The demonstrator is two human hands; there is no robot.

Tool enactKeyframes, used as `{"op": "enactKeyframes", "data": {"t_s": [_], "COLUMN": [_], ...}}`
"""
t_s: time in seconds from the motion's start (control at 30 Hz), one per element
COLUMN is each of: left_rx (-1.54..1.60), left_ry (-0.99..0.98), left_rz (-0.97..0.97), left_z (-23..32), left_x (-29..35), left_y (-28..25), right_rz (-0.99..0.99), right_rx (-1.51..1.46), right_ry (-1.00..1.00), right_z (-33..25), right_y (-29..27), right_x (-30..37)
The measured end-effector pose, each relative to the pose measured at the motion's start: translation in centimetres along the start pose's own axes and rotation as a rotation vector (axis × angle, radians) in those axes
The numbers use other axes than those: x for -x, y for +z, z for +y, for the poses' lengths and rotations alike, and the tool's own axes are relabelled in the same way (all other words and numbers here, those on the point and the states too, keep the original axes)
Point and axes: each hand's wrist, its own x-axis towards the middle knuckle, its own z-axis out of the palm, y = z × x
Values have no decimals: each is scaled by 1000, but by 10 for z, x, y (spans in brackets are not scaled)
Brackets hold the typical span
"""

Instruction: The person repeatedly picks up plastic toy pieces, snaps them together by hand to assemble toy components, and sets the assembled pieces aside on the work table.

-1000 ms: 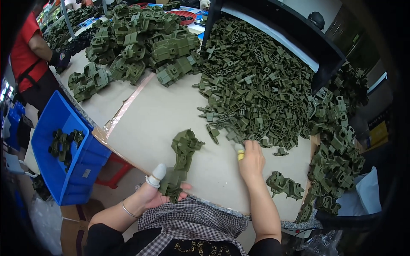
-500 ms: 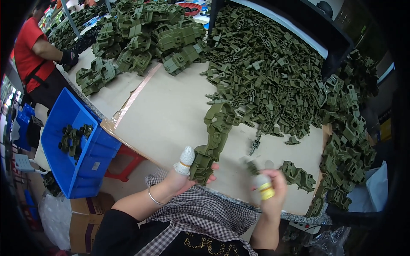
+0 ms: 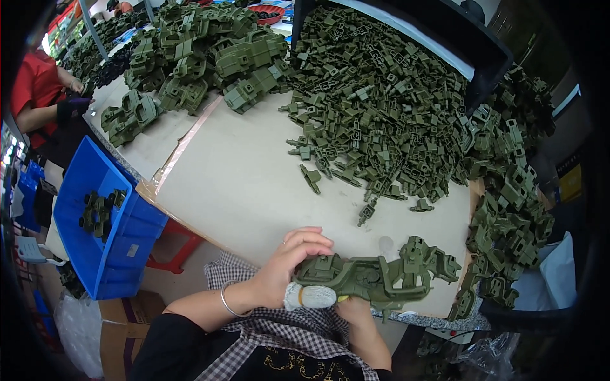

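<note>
My left hand [image 3: 295,260] is closed on the left end of a long olive-green plastic toy vehicle body [image 3: 365,279], held sideways above the table's near edge. A white wrapping [image 3: 309,296] with a yellow band covers that hand's thumb, which lies along the near side of the body. My right hand [image 3: 356,311] is under the body's near side, touching or close against it. Its fingers are hidden, and only a bit of yellow shows there. Just beyond the body's right end lies another green vehicle part [image 3: 443,261].
A big heap of small green plastic parts [image 3: 381,108] covers the table's far right. Vehicle bodies [image 3: 248,57] are piled at far left, and more [image 3: 508,235] along the right edge. A blue bin [image 3: 124,254] with toy vehicles stands left. A person in red [image 3: 32,89] works beyond it.
The vehicle body has turned from upright to sideways and moved right. My right hand has come left from beside it, carrying a small blurred green part before, to beneath the body.
</note>
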Motion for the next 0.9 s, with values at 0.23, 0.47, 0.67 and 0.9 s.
{"op": "enactKeyframes", "data": {"t_s": [0.23, 0.47, 0.67, 0.9], "left_rx": [385, 626, 1142, 1328], "left_ry": [-165, -236, -597, -492], "left_rz": [16, -11, -216, -3], "left_z": [4, -16, -38, -36], "left_x": [10, 9, 3, 21], "left_y": [9, 19, 4, -9], "right_rz": [21, -37, -282, 455], "right_rx": [-316, 173, 556, 1199], "right_ry": [-18, -92, -99, -72], "right_z": [-5, -18, -49, -63], "right_y": [11, -14, -38, -167], "right_x": [-2, -15, -10, 34]}}
